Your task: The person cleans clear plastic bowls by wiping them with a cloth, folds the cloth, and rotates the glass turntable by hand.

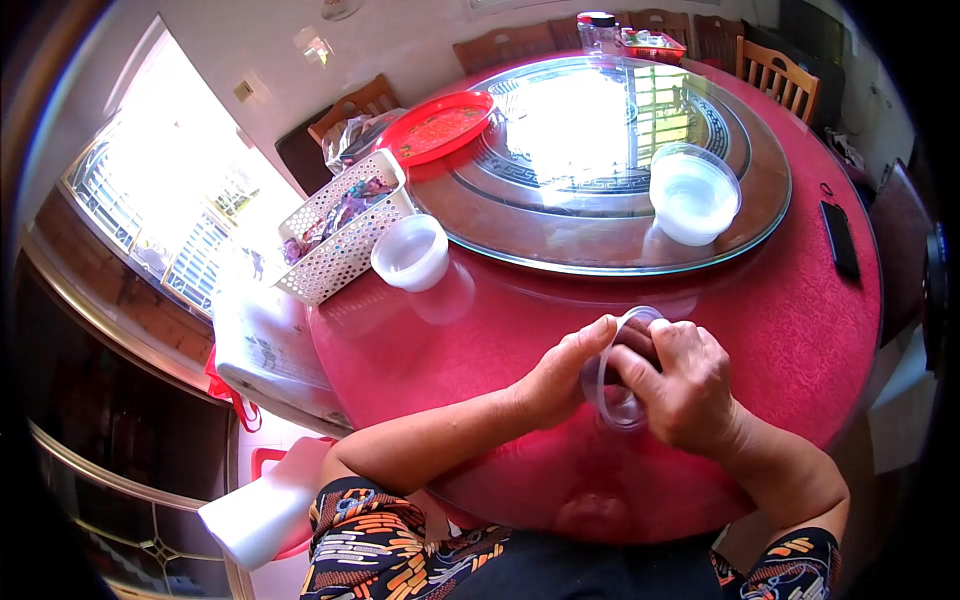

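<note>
A clear round plastic container (pixel 622 405) is held on its side above the red table, its rim facing my right hand. My left hand (pixel 562 375) grips its left side, with the thumb at the upper rim. At its right, my right hand (pixel 685 385) is closed on the rim, and some fingers reach over the opening. Behind the hands, a stack of clear round containers (pixel 695 195) sits on the glass turntable (pixel 560 255). White translucent bowls (pixel 410 252) stand on the table at the left, beside a white perforated basket (pixel 345 255) with small wrapped packets in it.
The red-covered table (pixel 790 350) spreads around the turntable. A red tray (pixel 437 128) rests at the turntable's left edge. A black phone (pixel 839 240) lies at the right. Jars (pixel 600 35) stand at the far side, with wooden chairs (pixel 778 78) around the table.
</note>
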Demonstrator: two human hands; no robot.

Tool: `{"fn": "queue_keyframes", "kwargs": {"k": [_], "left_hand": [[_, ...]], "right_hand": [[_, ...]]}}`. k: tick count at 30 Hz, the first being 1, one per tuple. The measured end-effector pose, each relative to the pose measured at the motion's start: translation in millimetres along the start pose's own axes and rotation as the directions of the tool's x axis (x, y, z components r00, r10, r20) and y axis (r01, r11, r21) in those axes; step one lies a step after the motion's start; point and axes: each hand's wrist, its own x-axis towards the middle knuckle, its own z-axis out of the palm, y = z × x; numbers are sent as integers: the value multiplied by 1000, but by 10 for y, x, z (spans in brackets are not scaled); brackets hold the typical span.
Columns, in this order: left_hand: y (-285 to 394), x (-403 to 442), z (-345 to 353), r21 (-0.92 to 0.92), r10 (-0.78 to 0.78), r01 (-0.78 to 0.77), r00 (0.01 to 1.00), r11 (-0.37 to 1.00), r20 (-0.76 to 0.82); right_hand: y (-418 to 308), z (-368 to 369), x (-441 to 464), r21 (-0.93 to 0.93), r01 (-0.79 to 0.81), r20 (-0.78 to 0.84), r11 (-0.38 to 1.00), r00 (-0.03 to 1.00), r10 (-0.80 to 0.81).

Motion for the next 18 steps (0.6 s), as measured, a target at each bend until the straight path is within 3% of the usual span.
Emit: {"fn": "queue_keyframes", "kwargs": {"k": [2,4,5,8,12,15,18], "left_hand": [[25,-2,-81,49,8,-11,998,999,63],[23,44,-98,241,95,-112,992,964,81],[72,21,-60,198,71,-72,997,978,12],[133,6,-44,394,62,-63,998,917,15],[60,8,-20,467,170,-191,982,863,88],[119,-9,38,393,121,-143,989,908,80],[177,-21,34,430,110,-133,991,893,78]], "right_hand": [[41,57,-15,132,-142,-9,981,989,144],[154,66,-71,163,-152,55,975,988,144],[190,110,-150,207,-275,93,939,961,260],[224,98,-193,338,-402,209,851,914,348],[221,113,-210,484,-508,277,712,861,426],[216,-7,-133,684,-702,550,198,675,493],[212,-42,-128,724,-687,599,54,666,443]]}}
